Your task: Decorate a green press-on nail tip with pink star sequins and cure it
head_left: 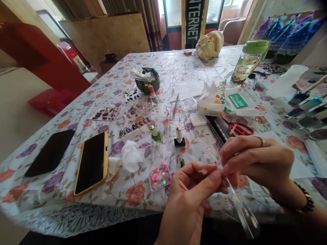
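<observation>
Near the table's front edge, my left hand and my right hand meet with their fingertips pinched together. A long, narrow clear plastic strip hangs down from under the right fingers. What the left thumb and index finger pinch is too small to make out. A tiny pale charm rests against the left index finger. Left of my left hand lies an open clear box of pink and multicoloured flower sequins. Beyond the hands stand a dark green nail polish bottle with a gold cap and a light green bottle.
Two phones, one black and one yellow-cased, lie at left beside crumpled tissue. Red-handled scissors, a tissue pack and a green-lidded water bottle sit at right. A dark woven basket is farther back.
</observation>
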A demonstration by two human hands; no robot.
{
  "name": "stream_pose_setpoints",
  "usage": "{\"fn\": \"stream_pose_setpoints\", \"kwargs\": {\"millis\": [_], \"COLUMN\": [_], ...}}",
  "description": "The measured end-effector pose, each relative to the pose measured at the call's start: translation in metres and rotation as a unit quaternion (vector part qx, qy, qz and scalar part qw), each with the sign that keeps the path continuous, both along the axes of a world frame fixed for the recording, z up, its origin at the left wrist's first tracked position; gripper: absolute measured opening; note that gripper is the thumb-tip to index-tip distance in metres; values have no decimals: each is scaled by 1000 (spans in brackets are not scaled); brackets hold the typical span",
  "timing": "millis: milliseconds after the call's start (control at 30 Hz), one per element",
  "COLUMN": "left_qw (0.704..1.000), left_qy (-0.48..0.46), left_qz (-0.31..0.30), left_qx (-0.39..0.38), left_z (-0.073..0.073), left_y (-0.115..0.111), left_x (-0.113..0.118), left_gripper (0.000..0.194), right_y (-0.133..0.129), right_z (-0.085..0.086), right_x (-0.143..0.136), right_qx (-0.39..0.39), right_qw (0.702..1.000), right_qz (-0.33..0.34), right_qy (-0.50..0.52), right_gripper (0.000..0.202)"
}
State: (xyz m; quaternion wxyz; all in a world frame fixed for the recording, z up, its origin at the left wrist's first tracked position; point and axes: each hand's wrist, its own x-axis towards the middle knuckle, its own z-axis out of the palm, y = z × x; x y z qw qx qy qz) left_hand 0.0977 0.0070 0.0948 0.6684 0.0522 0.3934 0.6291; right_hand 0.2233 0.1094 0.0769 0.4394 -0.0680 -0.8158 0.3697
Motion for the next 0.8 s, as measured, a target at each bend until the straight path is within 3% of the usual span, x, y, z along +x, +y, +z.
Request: {"fn": "stream_pose_setpoints", "kwargs": {"millis": [367,800], "left_qw": [998,999], "left_qy": [-59,-37], "left_qz": [-2,33], "left_qx": [28,9], "left_z": [0,6], "left_y": [-2,-3], "left_x": [0,3], "left_gripper": [11,13], "right_y": [-4,-4], "right_z": [-5,-6], "right_x": [-2,-3], "right_qx": [-21,13], "right_qw": [999,999], "right_qz": [8,-15], "right_qy": [30,45], "right_gripper": [10,12]}}
